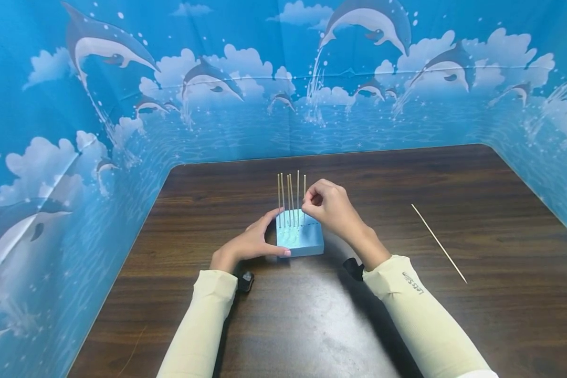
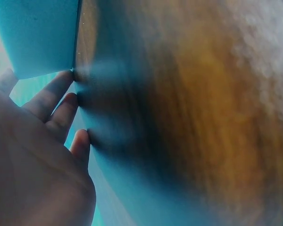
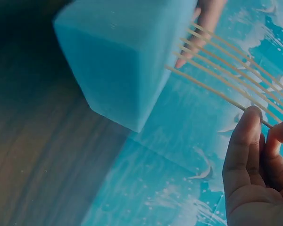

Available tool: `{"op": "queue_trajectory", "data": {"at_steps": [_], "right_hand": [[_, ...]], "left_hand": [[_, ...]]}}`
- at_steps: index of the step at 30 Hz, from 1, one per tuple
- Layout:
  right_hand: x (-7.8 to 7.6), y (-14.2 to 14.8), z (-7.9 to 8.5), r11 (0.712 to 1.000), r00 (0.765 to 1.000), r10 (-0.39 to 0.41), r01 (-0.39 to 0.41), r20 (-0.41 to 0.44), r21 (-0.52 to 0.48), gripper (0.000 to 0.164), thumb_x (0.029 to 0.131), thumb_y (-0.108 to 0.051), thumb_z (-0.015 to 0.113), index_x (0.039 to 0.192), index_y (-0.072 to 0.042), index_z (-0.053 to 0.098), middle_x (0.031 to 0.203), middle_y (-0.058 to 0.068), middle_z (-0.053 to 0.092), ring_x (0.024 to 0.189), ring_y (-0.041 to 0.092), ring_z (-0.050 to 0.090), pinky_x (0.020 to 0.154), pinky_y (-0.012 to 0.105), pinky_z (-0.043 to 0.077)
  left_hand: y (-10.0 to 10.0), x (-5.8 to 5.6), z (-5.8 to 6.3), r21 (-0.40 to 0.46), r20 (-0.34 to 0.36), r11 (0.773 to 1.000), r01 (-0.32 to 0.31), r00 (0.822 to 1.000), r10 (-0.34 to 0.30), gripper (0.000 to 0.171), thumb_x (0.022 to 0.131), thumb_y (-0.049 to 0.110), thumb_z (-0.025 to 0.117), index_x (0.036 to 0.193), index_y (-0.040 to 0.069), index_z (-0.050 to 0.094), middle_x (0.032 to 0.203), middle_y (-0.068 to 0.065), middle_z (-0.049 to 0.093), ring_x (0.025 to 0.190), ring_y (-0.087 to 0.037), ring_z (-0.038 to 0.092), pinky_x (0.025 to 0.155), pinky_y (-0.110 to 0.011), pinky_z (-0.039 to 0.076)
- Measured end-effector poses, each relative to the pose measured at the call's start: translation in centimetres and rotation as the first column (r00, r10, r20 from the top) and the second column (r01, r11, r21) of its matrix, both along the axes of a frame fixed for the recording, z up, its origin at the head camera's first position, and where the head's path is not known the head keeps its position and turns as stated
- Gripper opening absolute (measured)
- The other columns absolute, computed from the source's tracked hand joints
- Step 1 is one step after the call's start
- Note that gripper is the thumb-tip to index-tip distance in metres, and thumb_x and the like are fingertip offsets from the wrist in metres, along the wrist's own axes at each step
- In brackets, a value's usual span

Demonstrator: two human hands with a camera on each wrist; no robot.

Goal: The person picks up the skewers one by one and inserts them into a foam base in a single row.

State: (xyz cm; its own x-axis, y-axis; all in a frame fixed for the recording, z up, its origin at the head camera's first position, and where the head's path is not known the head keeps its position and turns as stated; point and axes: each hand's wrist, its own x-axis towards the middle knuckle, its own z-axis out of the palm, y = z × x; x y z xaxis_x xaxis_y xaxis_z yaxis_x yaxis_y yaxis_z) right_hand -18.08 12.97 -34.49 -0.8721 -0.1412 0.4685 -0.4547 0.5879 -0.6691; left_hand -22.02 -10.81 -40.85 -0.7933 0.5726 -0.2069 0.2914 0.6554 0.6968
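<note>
A light blue foam block (image 1: 306, 242) with small holes in its top sits on the table. Several thin wooden skewers (image 1: 290, 194) stand upright in it, towards its back. My left hand (image 1: 248, 239) grips the block's left side, thumb at the front and index finger at the back corner. With thumb and fingertips, my right hand (image 1: 335, 210) pinches the rightmost skewer (image 3: 207, 87); its lower end meets the block's top face in the right wrist view. The left wrist view shows the left fingers (image 2: 61, 110) against the block's edge (image 2: 37, 37).
One loose skewer (image 1: 438, 243) lies slanted on the dark wood-grain table (image 1: 515, 220), right of my right forearm. A blue dolphin-print curtain (image 1: 245, 121) rises behind the table's back edge and along both sides.
</note>
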Motion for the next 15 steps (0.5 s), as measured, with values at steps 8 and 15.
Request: {"op": "queue_trajectory", "data": {"at_steps": [8, 15], "right_hand": [[0.3, 0.4, -0.1, 1.0, 0.999, 0.026, -0.026, 0.048, -0.014, 0.004, 0.084, -0.002, 0.062, 0.088, -0.003, 0.063, 0.091, 0.008, 0.061, 0.081, 0.018, 0.062, 0.071, 0.03, 0.054], [0.8, 3.4, -1.1, 0.999, 0.979, -0.036, 0.042, 0.202, -0.024, 0.024, 0.094, -0.017, 0.064, 0.111, 0.0, 0.061, 0.112, 0.013, 0.06, 0.098, 0.026, 0.064, 0.086, 0.041, 0.054]], "left_hand": [[0.0, 0.1, 0.0, -0.003, -0.006, 1.0, -0.002, 1.0, 0.002, 0.112, 0.073, 0.056, 0.082, 0.158, 0.034, 0.014, 0.166, 0.001, 0.014, 0.152, -0.026, 0.015, 0.116, -0.06, 0.022], [0.0, 0.1, -0.1, 0.002, -0.014, 1.0, 0.005, 1.0, -0.005, 0.113, 0.072, 0.055, 0.083, 0.159, 0.033, 0.013, 0.166, 0.0, 0.013, 0.152, -0.027, 0.014, 0.116, -0.06, 0.022]]}}
